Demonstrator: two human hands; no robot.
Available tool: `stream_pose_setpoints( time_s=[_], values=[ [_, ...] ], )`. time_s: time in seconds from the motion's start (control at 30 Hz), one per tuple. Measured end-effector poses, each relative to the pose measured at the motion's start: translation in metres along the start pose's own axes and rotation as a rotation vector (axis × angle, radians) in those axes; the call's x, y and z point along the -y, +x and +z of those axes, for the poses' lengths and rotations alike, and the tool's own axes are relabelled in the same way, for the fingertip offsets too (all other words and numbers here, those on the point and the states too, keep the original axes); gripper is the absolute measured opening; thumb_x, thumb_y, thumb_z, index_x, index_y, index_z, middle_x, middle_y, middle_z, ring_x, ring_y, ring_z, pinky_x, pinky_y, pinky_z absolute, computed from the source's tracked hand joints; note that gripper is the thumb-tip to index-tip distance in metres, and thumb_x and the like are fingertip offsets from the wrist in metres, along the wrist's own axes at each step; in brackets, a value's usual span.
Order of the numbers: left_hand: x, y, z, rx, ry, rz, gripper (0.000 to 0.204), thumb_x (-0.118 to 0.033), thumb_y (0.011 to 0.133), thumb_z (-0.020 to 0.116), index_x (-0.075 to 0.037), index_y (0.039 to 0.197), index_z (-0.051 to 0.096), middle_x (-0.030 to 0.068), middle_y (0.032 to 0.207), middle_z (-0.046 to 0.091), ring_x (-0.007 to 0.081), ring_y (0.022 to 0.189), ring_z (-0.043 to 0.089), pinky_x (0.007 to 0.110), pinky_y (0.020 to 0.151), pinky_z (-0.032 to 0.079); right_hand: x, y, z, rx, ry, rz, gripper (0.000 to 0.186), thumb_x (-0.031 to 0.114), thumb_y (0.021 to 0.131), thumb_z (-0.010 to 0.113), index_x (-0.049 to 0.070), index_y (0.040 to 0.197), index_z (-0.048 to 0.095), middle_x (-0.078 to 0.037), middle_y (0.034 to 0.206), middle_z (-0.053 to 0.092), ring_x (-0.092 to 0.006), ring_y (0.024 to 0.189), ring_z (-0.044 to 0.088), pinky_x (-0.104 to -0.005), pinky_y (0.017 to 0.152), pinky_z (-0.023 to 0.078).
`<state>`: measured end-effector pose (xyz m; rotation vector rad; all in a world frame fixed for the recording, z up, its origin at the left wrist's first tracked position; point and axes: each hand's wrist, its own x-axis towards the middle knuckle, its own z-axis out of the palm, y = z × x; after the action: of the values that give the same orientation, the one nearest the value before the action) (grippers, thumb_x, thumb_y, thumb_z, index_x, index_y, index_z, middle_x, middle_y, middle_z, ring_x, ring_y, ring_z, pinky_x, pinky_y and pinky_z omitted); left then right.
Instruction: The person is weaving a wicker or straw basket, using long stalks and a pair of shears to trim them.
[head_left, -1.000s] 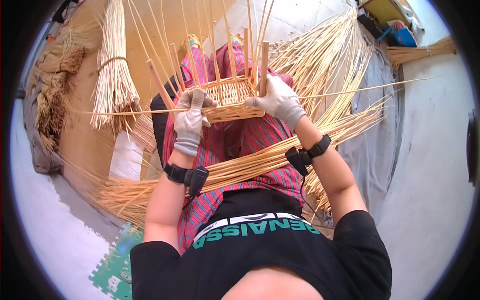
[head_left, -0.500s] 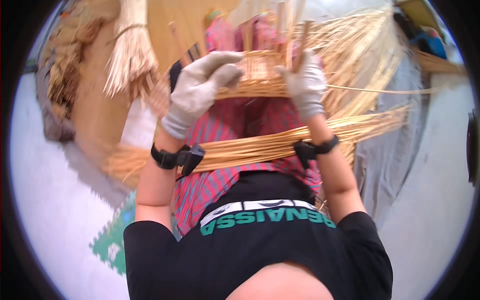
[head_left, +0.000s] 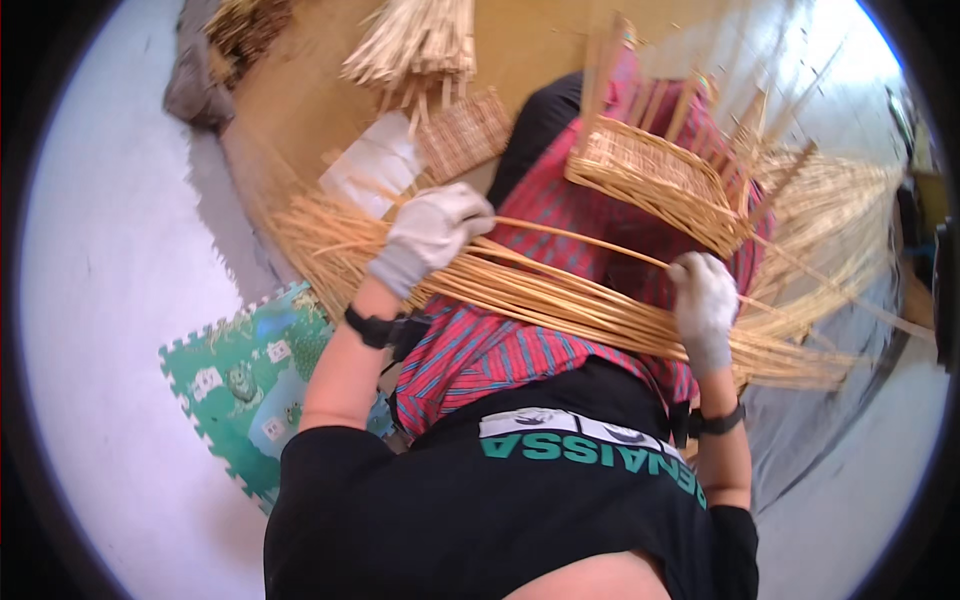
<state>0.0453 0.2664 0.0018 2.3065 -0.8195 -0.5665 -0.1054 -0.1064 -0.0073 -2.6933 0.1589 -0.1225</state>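
Observation:
A bundle of thin tan wicker canes (head_left: 560,300) lies across my lap. Just above it, one cane strand (head_left: 580,238) stretches between my two gloved hands, lifted apart from the bundle. My left hand (head_left: 435,228), in a pale glove, is closed around the strand's left part, over the bundle's left portion. The right hand (head_left: 705,298), gloved too, pinches the strand near its right part beside the bundle. Beyond them a small woven wicker basket (head_left: 655,175) with upright wooden stakes rests tilted on the red-striped cloth (head_left: 540,205) over my legs.
A flat woven piece (head_left: 465,135) and a white sheet (head_left: 372,165) lie at the left, below a bunch of pale splints (head_left: 420,45). Loose canes (head_left: 840,210) fan out at the right. A green foam mat (head_left: 255,385) is at the lower left.
Both hands have left the basket and come nearer my body, down to the bundle, and now hold a strand. The view has turned, so the basket appears farther right.

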Motion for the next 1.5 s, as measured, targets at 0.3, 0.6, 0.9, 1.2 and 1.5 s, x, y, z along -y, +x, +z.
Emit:
stream_pose_setpoints(
  time_s=[0.3, 0.6, 0.9, 1.2, 1.5],
  values=[
    [-0.006, 0.04, 0.016, -0.314, 0.301, 0.057, 0.01, -0.023, 0.09, 0.073, -0.016, 0.096, 0.071, 0.0067, 0.085, 0.069, 0.0272, 0.089, 0.069, 0.042, 0.084, 0.051, -0.028, -0.007, -0.049, -0.356, -0.087, -0.089, 0.006, 0.008, 0.092, 0.072, 0.005, 0.097, 0.07, -0.01, 0.092, 0.068, -0.0285, 0.09, 0.066, -0.0402, 0.081, 0.051],
    [-0.1, 0.057, 0.035, 0.036, -0.501, 0.457, 0.019, 0.002, 0.085, 0.06, -0.003, 0.102, 0.068, 0.0096, 0.083, 0.068, 0.0207, 0.076, 0.069, 0.032, 0.074, 0.054, 0.053, 0.018, -0.052, 0.046, 0.814, -0.337, 0.025, 0.001, 0.099, 0.063, 0.003, 0.123, 0.058, -0.014, 0.112, 0.07, -0.0229, 0.097, 0.069, -0.0375, 0.088, 0.055],
    [-0.059, 0.108, 0.054, -0.306, -0.802, -0.204, 0.016, -0.01, 0.102, 0.064, -0.004, 0.116, 0.066, 0.0036, 0.099, 0.073, 0.0062, 0.07, 0.059, 0.022, 0.062, 0.05, -0.004, 0.007, -0.07, -0.516, 1.17, 0.165, 0.017, -0.004, 0.099, 0.063, 0.004, 0.109, 0.053, -0.022, 0.11, 0.072, -0.0258, 0.098, 0.072, -0.037, 0.087, 0.061],
    [-0.051, 0.119, 0.065, -0.296, -0.963, -0.351, 0.032, 0.009, 0.094, 0.065, -0.002, 0.124, 0.064, 0.0105, 0.115, 0.074, 0.0062, 0.064, 0.061, 0.02, 0.041, 0.044, -0.012, -0.018, -0.021, -0.481, 1.256, 0.289, 0.011, 0.003, 0.102, 0.062, 0.007, 0.106, 0.052, -0.02, 0.11, 0.072, -0.0279, 0.096, 0.073, -0.0403, 0.084, 0.062],
    [-0.045, 0.114, 0.078, -0.433, -0.859, -0.23, 0.034, 0.009, 0.092, 0.067, -0.002, 0.125, 0.064, 0.0101, 0.114, 0.074, 0.0102, 0.078, 0.068, 0.023, 0.051, 0.054, -0.039, -0.014, -0.026, -0.191, 1.375, 0.33, 0.016, -0.007, 0.096, 0.066, 0.002, 0.101, 0.055, -0.02, 0.117, 0.07, -0.0212, 0.098, 0.071, -0.0353, 0.085, 0.062]
  ],
)
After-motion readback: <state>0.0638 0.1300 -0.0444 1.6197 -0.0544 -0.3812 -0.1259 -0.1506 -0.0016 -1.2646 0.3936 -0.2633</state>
